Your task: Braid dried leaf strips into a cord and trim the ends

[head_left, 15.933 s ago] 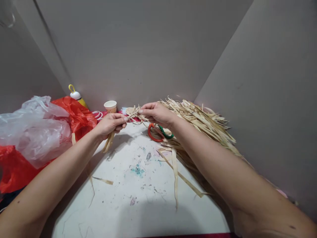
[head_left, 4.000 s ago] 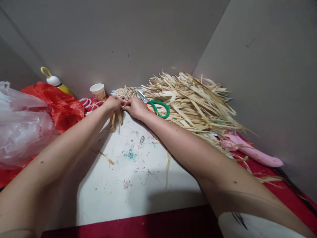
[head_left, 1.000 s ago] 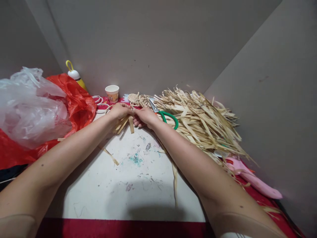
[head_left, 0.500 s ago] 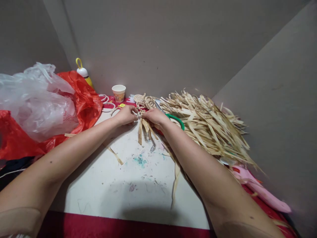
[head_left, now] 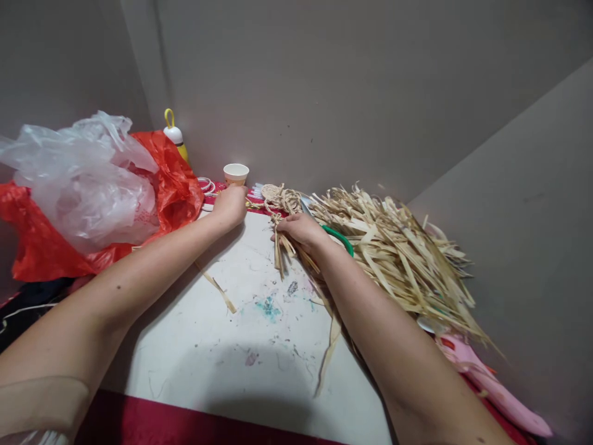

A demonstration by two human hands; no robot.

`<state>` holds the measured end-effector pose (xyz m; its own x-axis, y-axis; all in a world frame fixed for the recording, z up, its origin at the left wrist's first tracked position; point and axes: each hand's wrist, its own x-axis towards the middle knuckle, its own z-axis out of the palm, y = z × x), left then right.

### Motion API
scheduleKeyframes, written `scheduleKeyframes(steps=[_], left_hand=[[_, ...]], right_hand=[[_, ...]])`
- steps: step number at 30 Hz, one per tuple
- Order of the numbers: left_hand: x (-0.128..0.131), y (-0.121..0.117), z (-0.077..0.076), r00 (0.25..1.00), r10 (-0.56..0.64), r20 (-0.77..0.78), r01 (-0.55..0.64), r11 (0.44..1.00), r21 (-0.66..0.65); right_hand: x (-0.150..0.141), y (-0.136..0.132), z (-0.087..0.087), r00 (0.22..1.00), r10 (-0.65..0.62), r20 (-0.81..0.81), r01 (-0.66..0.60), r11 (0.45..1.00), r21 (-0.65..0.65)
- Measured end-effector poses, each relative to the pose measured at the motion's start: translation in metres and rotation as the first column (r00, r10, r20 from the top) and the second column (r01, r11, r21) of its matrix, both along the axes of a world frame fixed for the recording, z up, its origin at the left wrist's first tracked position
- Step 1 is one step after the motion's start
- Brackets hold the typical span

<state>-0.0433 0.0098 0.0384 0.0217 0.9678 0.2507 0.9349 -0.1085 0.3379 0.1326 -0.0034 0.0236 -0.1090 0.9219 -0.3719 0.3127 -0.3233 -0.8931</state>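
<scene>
Far left, we have the clear plastic bag (head_left: 88,173) bulging over the red plastic bag (head_left: 178,185), with the yellow and white bottle (head_left: 174,135) just behind and the white cords (head_left: 207,185) to its right. Here comes the change: our left hand (head_left: 230,205) is off the knotted straw and over at the paper cup (head_left: 236,175), covering the cup's lower part. We can't see those fingertips, so whether they're wide, narrow or gripping something, or even touching the cup, we cannot tell. Below, a loose strip (head_left: 220,292) lies on the white board (head_left: 204,364). On to the far middle, where the braided coils (head_left: 281,196) sit and the knotted straw bundle (head_left: 278,252) hangs its flat ends toward us over the board. Our right hand (head_left: 303,230) has it pinched near the knot, fingers closed, and it's now the only hand on it, so any steadying looks to be up to that one grip. Just right of it, the green-handled scissors (head_left: 340,238) show partly behind our wrist, beside the big heap of dry strips (head_left: 398,253), and nearer at the right lies a pink object (head_left: 504,389).
</scene>
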Motion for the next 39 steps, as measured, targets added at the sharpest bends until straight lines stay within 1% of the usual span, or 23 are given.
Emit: scheduleKeyframes(steps=[2,3,4,5,7,9,11,12,14,17,20,23,26,28,32,35,39], left_hand=[[0.007,-0.006,0.0,0.996,-0.041,0.081,0.039,0.999,0.028],[0.012,-0.01,0.0,0.989,-0.063,0.136,0.062,0.998,0.009],[0.018,-0.013,0.0,0.977,-0.076,0.199,0.086,0.995,-0.043],[0.024,-0.016,-0.001,0.959,-0.076,0.272,0.114,0.986,-0.126],[0.033,-0.018,-0.003,0.894,-0.002,0.447,0.16,0.936,-0.315],[0.04,-0.016,-0.005,0.788,0.119,0.604,0.211,0.869,-0.447],[0.042,-0.013,-0.005,0.689,0.19,0.7,0.274,0.825,-0.494],[0.043,-0.011,-0.005,0.657,0.203,0.726,0.303,0.811,-0.501],[0.043,-0.008,-0.004,0.625,0.215,0.75,0.338,0.792,-0.509],[0.042,-0.007,-0.003,0.621,0.228,0.75,0.334,0.788,-0.517],[0.042,-0.007,-0.006,0.613,0.211,0.761,0.339,0.8,-0.495],[0.041,-0.006,-0.01,0.574,0.202,0.794,0.349,0.816,-0.461],[0.041,-0.004,-0.012,0.559,0.209,0.803,0.358,0.812,-0.461],[0.04,-0.004,-0.013,0.566,0.197,0.801,0.365,0.811,-0.458],[0.039,-0.004,-0.014,0.603,0.151,0.784,0.341,0.839,-0.424],[0.039,-0.003,-0.014,0.628,0.162,0.762,0.307,0.847,-0.433],[0.04,-0.002,-0.013,0.62,0.179,0.764,0.303,0.844,-0.443]], right_hand=[[0.0,-0.001,0.0,1.0,0.01,0.007,-0.01,1.0,0.009],[0.0,-0.002,0.0,1.0,0.015,0.011,-0.015,1.0,0.018],[0.0,-0.002,0.0,1.0,0.022,0.012,-0.023,0.999,0.025],[0.001,-0.002,0.0,0.999,0.031,0.009,-0.031,0.999,0.025],[0.002,-0.002,0.001,0.999,0.044,-0.026,-0.044,0.999,0.007],[0.004,-0.002,0.002,0.995,0.069,-0.075,-0.071,0.997,-0.028],[0.006,-0.002,0.004,0.988,0.108,-0.112,-0.115,0.992,-0.059],[0.007,-0.002,0.004,0.983,0.134,-0.123,-0.143,0.987,-0.068],[0.01,-0.001,0.007,0.974,0.183,-0.132,-0.194,0.978,-0.078],[0.014,-0.002,0.01,0.96,0.239,-0.145,-0.254,0.963,-0.092],[0.016,-0.003,0.014,0.953,0.264,-0.15,-0.282,0.953,-0.113],[0.016,-0.002,0.015,0.955,0.263,-0.137,-0.279,0.953,-0.115],[0.016,0.0,0.011,0.964,0.235,-0.123,-0.247,0.965,-0.09],[0.017,0.001,0.008,0.97,0.217,-0.108,-0.225,0.972,-0.07],[0.018,0.002,0.006,0.969,0.224,-0.108,-0.231,0.971,-0.063],[0.019,0.002,0.008,0.967,0.232,-0.103,-0.24,0.968,-0.075],[0.02,0.004,0.011,0.972,0.233,-0.038,-0.234,0.971,-0.037]])
